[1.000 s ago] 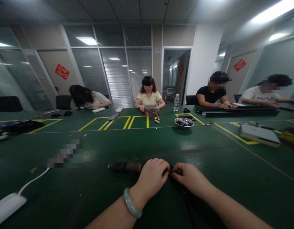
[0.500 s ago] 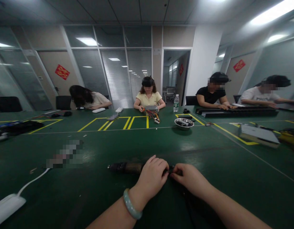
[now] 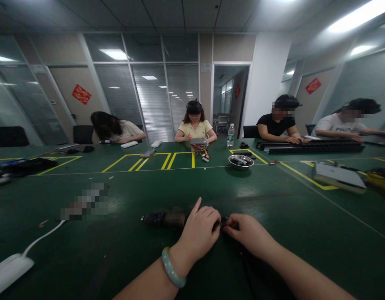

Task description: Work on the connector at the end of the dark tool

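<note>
A dark electric screwdriver [image 3: 169,219] with a black nose and a metal tip lies on the green table, its tip toward the left. My left hand [image 3: 200,227], with a pale green bangle at the wrist, is wrapped over the rear of its body, and one finger points up. At the tool's back end my right hand [image 3: 245,233] pinches a small black cable end [image 3: 224,221]. Where the cable end meets the tool is mostly covered by my fingers. A dark cord appears to run down toward the near edge, though it is hard to make out.
On the left lie a white power strip [image 3: 11,273] and a blurred-out item [image 3: 86,202]. Farther off stand a metal bowl [image 3: 241,166] of small parts and a water bottle [image 3: 231,135]. A silver box [image 3: 339,177] rests at right. Several people sit across the table.
One finger of my left hand has lifted higher. Both hands otherwise stay in place on the screwdriver and its cable end. Across the table, a person's hand has shifted slightly.
</note>
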Demonstrator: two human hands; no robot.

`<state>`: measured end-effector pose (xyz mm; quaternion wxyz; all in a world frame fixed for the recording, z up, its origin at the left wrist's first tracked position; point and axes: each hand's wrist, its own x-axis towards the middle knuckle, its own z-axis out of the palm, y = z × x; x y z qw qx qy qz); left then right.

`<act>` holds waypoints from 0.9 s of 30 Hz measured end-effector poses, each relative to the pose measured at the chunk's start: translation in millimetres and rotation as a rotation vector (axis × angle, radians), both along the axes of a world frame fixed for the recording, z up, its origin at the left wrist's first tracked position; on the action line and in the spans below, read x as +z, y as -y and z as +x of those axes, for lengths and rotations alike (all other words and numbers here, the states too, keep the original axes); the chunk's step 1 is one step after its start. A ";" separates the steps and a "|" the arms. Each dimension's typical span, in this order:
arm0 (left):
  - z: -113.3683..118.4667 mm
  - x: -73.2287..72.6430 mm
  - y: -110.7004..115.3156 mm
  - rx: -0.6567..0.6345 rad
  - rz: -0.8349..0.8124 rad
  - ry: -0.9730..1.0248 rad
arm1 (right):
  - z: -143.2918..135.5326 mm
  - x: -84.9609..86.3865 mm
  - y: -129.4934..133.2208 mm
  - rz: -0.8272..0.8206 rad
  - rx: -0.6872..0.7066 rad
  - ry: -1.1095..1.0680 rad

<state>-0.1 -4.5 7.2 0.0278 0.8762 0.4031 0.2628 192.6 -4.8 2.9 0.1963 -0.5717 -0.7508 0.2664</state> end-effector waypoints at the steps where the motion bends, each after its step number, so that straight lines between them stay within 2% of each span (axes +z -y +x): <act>1: 0.2 -1.0 -0.4 0.001 -0.015 0.005 | 0.1 -0.5 -0.2 0.004 -0.001 0.001; 9: -0.4 -1.4 -1.4 0.027 -0.084 -0.048 | 0.4 -3.4 -1.4 0.013 0.009 -0.020; 27: -0.7 -1.1 -1.1 0.025 -0.104 -0.033 | 2.2 -2.1 0.7 0.004 0.009 -0.016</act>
